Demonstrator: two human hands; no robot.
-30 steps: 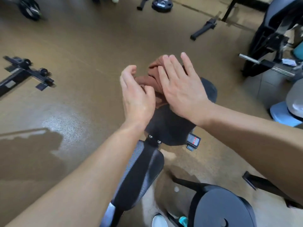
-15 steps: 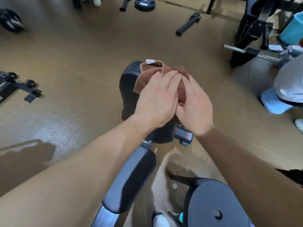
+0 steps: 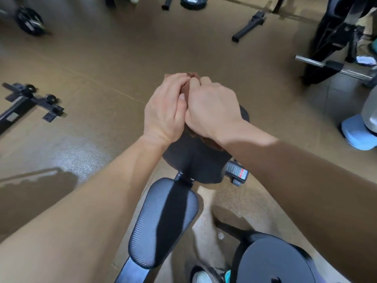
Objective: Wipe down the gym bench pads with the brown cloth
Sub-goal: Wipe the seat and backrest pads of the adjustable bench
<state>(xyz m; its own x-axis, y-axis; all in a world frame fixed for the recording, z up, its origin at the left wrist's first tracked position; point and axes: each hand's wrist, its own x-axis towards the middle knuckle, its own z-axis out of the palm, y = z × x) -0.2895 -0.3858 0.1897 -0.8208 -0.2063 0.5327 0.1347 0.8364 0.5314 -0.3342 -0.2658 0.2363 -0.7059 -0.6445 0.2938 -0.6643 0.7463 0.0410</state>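
Both my hands are pressed together over the brown cloth (image 3: pixel 210 142), which is bunched between them above the far black bench pad (image 3: pixel 195 162). My left hand (image 3: pixel 165 111) curls its fingers round the cloth's left side. My right hand (image 3: pixel 212 105) grips it from the right, knuckles up. Only small brown bits show at my fingertips and under my right wrist. A nearer oval black pad (image 3: pixel 163 221) with ribbed sides lies below my forearms.
A black round disc (image 3: pixel 271 260) sits at the lower right. A black frame piece (image 3: pixel 30 101) lies on the brown floor at left. A barbell and rack (image 3: pixel 334 66) stand at upper right, a weight plate (image 3: pixel 30 21) at upper left.
My hands have closed tighter round the cloth, bunching it so that much less of it shows. A second ago my fingers were straighter and spread over it.
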